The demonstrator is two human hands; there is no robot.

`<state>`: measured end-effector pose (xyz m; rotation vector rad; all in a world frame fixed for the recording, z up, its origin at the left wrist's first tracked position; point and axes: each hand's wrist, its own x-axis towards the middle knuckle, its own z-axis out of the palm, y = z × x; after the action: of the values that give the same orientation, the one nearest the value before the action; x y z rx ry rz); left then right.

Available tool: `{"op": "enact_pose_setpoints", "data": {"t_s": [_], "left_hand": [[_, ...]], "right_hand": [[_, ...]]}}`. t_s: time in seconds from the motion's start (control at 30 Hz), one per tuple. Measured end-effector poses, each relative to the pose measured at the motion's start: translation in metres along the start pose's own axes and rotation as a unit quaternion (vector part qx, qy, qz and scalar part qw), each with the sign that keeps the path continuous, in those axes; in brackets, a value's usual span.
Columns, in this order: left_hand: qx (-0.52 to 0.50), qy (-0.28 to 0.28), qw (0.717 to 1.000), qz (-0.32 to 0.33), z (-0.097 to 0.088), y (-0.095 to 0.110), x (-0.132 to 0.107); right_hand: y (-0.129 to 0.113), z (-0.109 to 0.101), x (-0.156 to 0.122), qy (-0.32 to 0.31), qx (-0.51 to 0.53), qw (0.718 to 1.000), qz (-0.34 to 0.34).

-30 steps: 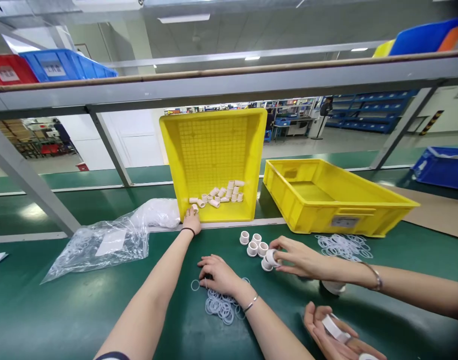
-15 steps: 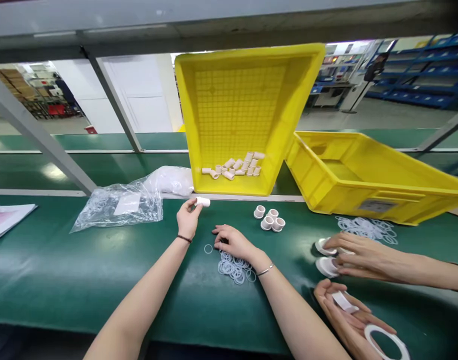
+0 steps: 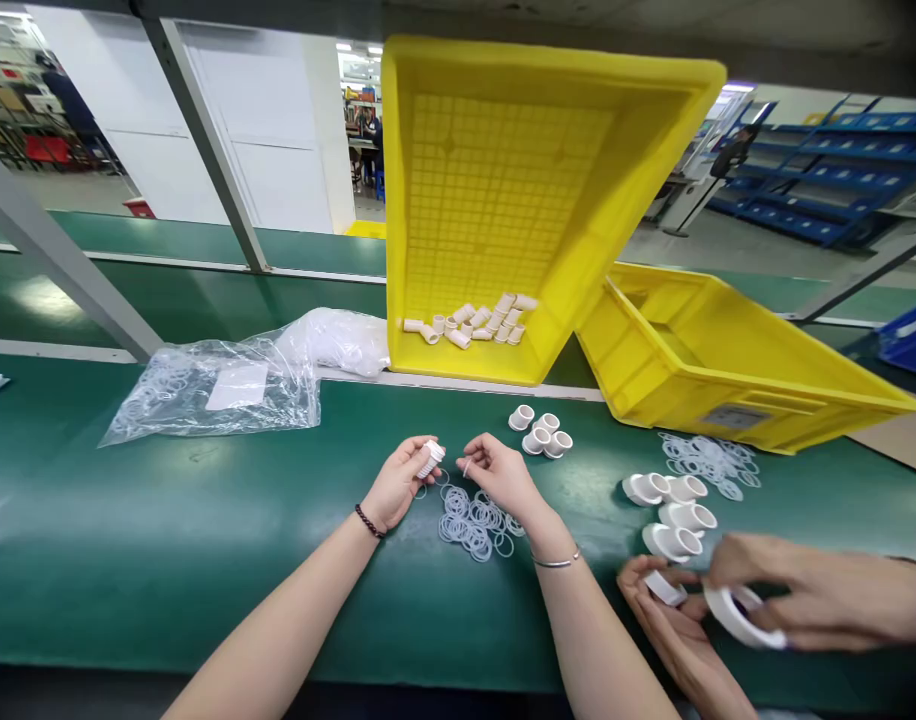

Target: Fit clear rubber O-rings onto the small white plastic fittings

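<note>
My left hand [image 3: 402,482] grips a small white threaded plastic fitting [image 3: 430,458] over the green table. My right hand [image 3: 498,470] pinches a thin clear rubber ring [image 3: 466,466] just beside it. Below both hands lies a loose pile of clear rings [image 3: 474,520]. A tilted yellow tray [image 3: 503,190] behind them holds several more white fittings [image 3: 469,322]. A small cluster of white fittings [image 3: 540,432] stands upright on the table to the right of my hands.
A second yellow bin [image 3: 728,360] sits at right. A clear bag of rings [image 3: 210,390] lies at left. Another person's hands [image 3: 758,600] at lower right hold a white ring part, near white fittings [image 3: 672,510] and another ring pile [image 3: 709,460].
My left hand took a fitting from the tray and brought it down to the right hand, which lifted a ring from the pile. The other person's hands moved nearer, setting fittings down.
</note>
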<state>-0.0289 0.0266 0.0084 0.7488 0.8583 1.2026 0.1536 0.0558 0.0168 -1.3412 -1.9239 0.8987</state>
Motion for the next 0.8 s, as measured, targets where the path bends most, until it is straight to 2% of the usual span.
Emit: {"op": "enact_pose_setpoints", "data": {"t_s": [0.13,0.3,0.53,0.67,0.8], "left_hand": [[0.058,0.003,0.998,0.001,0.003,-0.006,-0.003],[0.151,-0.032,0.988,0.025,0.005,-0.01,-0.005],[0.283,-0.012,0.955,0.09,0.006,-0.011,-0.005],[0.304,-0.002,0.949,0.085,0.008,-0.01,-0.007],[0.303,-0.009,0.951,0.068,0.01,-0.012,-0.008]], "right_hand": [[0.003,0.011,-0.004,-0.011,0.064,0.998,0.013],[0.007,0.022,-0.005,-0.037,0.1,0.994,0.023],[0.003,0.018,-0.004,-0.034,0.14,0.99,-0.01],[0.004,0.016,-0.003,-0.058,0.244,0.968,-0.005],[0.007,0.018,-0.003,-0.07,0.29,0.955,0.012]]}}
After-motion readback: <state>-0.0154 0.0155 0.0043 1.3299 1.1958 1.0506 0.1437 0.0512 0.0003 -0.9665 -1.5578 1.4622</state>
